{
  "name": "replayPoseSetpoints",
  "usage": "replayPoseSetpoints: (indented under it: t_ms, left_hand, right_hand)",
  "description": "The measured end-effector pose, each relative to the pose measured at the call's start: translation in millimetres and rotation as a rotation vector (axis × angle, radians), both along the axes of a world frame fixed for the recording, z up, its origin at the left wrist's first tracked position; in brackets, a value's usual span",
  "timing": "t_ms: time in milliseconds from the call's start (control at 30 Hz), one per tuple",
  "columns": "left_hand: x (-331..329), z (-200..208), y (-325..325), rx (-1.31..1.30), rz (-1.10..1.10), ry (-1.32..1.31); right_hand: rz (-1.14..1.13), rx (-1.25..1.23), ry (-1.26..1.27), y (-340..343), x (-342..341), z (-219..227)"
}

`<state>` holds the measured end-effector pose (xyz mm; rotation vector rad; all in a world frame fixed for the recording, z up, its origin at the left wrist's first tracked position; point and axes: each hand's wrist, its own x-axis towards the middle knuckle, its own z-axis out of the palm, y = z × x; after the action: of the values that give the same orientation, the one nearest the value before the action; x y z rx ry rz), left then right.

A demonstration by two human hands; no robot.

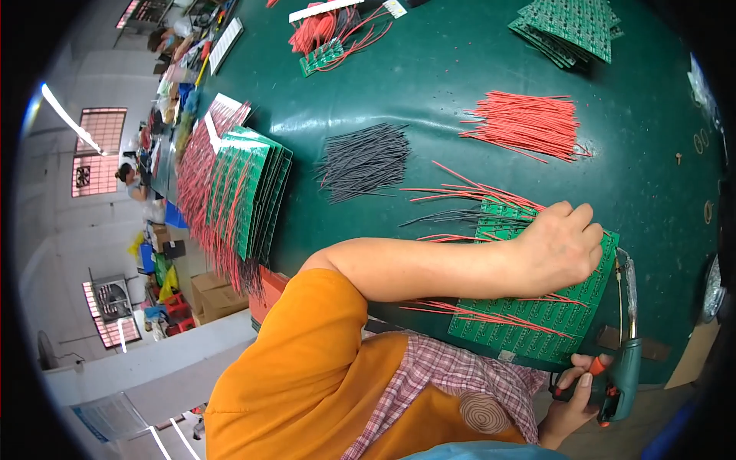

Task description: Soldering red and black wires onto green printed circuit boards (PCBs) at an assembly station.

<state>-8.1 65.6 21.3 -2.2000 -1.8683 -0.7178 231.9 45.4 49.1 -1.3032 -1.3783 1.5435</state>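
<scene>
A green circuit board panel (529, 337) lies on the table in front of me, with red wires (491, 314) and black wires (441, 218) running off its left side. My left hand (563, 245) is over the panel's upper right part, fingers curled closed. What they pinch is hidden. In my right hand (575, 395), at the near right, is a green soldering gun (625, 376) with orange parts. Its long metal nozzle and thin feed tube point away from me, the tip just off the panel's right edge, close to my left hand.
Beyond the panel lie piles of cut red wires (525, 126) and black wires (364, 162). Wired boards (245, 188) are stacked at the left. More bare boards (567, 31) sit at the far right, and a red wire bundle (314, 32) at the far edge. Other people work in the left background.
</scene>
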Motion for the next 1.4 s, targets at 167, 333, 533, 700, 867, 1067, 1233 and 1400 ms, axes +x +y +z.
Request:
replayPoseSetpoints:
  t_ms: [167,333,533,700,867,1067,1233,1400]
  left_hand:
    - [-15.0,6.8,-9.2,-0.017,-0.033,-0.016]
    - [-56.4,23.9,-53.6,-0.021,0.15,-0.072]
    - [-94.6,31.2,-118.0,-0.105,0.588,-0.351]
    - [-85.4,28.9,-119.4,-0.157,0.532,-0.477]
    - [-95.9,30.2,-117.3,-0.228,0.585,-0.563]
    - [-198.5,21.3,-156.0,-0.23,0.671,-0.132]
    - [-185.5,14.0,-140.0,-0.287,0.654,-0.005]
    - [-192.0,19.8,-128.3,-0.281,0.677,0.098]
  right_hand:
    - [-0.018,0.032,-0.044,-6.6,-2.0,3.3]
    - [0.033,0.069,0.02,-3.2,-6.2,6.8]
    - [0.009,0.05,0.034,-7.4,-4.6,5.9]
    - [0.09,0.071,0.025,-9.8,-13.7,6.9]
    - [0.098,0.091,0.022,-14.4,-14.6,13.5]
    - [0.097,0.08,0.033,-18.5,-15.4,17.9]
    - [0.056,0.134,0.001,-17.1,-16.3,14.0]
    - [0.055,0.103,0.026,-18.1,-12.3,10.7]
